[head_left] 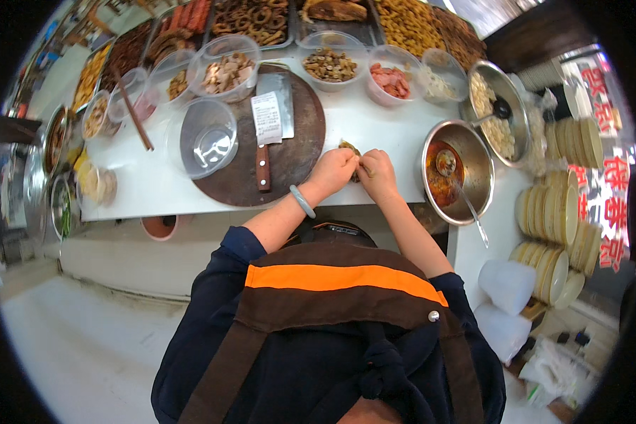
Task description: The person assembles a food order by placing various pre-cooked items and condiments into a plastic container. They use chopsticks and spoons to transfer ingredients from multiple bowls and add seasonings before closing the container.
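Close together at the counter's front edge, right of the round chopping board (297,166), are my left hand (334,172) and my right hand (378,173). Both have their fingers pinched on a small brownish-green item (347,146). Most of it is covered by the fingers, so its kind is unclear. A cleaver (284,106) lies on the board with its wooden handle toward me and a printed paper slip (267,116) over its blade. Beside it, an empty clear plastic bowl (208,138) overlaps the board's left side.
Clear tubs of chopped food, including pale meat (226,73), brown pieces (329,65) and pink slices (391,81), line the back before trays of cooked food (251,18). A steel bowl of red sauce with a ladle (445,164) stands right. Chopsticks (134,113) lie left; stacked bowls (550,205) stand far right.
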A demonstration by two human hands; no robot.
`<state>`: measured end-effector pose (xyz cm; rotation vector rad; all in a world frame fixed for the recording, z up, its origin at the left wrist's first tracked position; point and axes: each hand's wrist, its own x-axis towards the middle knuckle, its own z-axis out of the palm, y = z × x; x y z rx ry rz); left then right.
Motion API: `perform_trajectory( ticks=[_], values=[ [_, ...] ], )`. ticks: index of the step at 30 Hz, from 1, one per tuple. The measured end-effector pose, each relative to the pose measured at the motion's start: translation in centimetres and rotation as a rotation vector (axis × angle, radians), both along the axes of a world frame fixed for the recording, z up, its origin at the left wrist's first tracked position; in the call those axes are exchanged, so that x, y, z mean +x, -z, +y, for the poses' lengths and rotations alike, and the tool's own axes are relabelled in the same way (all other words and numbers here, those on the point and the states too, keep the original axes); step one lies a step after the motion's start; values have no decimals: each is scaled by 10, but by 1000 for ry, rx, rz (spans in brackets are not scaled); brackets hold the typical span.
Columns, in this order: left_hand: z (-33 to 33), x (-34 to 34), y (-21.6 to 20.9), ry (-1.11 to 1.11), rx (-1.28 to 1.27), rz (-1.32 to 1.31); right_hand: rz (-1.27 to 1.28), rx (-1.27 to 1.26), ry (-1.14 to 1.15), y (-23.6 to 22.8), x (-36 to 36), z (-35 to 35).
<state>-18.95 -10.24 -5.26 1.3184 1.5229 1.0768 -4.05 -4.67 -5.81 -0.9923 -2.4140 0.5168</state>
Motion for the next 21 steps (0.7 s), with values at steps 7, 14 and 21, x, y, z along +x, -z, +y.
perform_trajectory(
  ticks=[7,14,21],
  values=[
    [-32,-28,-100,-101,267,48,330,-141,-109,-77,-12,-9],
    [-119,-90,-179,-304,738,-782,574,-613,6,-76,10,-14],
    [-208,-130,-169,-624,935,-1316,567,-1211,154,-28,45,-40]
  ],
)
